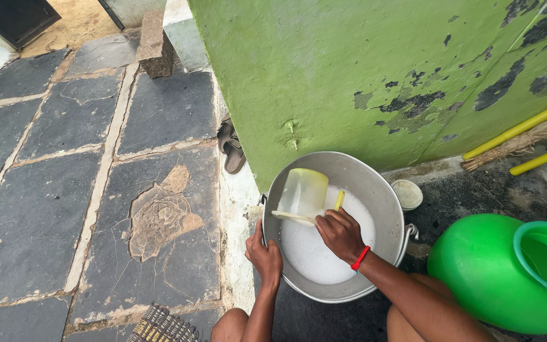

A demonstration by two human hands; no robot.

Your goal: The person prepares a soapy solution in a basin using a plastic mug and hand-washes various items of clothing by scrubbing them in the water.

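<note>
The right hand [340, 233], a red band at its wrist, has its fingers clenched around the handle of a pale yellow plastic jug [302, 195], held tilted inside a large metal basin [384, 196] of white foamy water. The left hand [264, 256] has its fingers clasped on the basin's near rim. The basin sits on the ground against a green wall [349, 69]. A green plastic pot [498, 272] stands just beside it, to the right.

Wide round steel basin [381, 196] sits lower centre, tilted, white suds pooled inside. Translucent pale-yellow plastic jug [302, 193] lies tipped over the foam, upper left within the basin, mouth down.
</note>
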